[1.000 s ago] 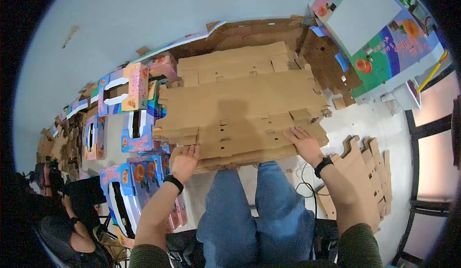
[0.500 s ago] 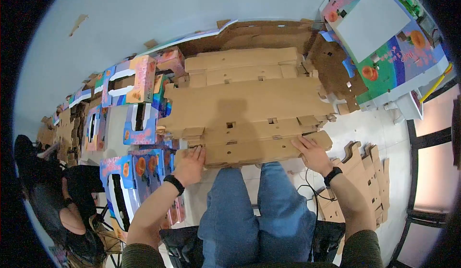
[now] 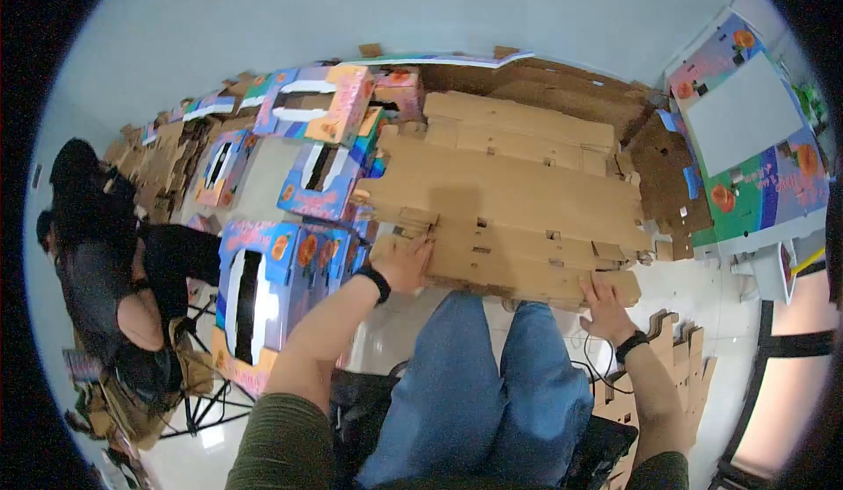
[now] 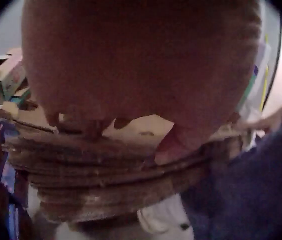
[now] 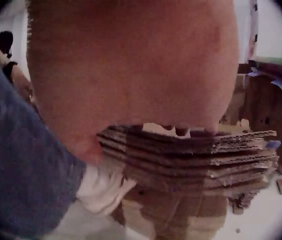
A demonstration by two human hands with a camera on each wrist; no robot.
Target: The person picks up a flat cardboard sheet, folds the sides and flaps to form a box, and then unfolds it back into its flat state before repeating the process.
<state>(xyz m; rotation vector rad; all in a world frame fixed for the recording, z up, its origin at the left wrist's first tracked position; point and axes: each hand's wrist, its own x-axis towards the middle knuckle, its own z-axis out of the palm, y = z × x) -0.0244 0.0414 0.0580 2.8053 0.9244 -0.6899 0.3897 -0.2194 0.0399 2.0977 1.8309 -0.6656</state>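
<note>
A stack of flat die-cut brown cardboard sheets (image 3: 518,187) lies in front of me in the head view, its near edge above my knees. My left hand (image 3: 406,263) rests on the near left corner, fingers laid over the top. At the near right corner my right hand (image 3: 606,312) touches the sheets with extended, spread fingers. In the left wrist view the left thumb (image 4: 168,147) lies against the layered edges. The right thumb (image 5: 92,152) is beside the edges in the right wrist view, where the palm hides most of the fingers.
Printed carton boxes (image 3: 290,270) with handle cut-outs stand to my left. Beyond them a person in black (image 3: 101,262) sits. More cut cardboard (image 3: 680,358) stands on the floor at right. A printed panel (image 3: 746,187) leans at the far right. A dark cable (image 3: 600,374) hangs near my right knee.
The head view has turned left, so the stack and boxes appear farther right and more of the seated person shows. Both hands stay at the stack's near edge.
</note>
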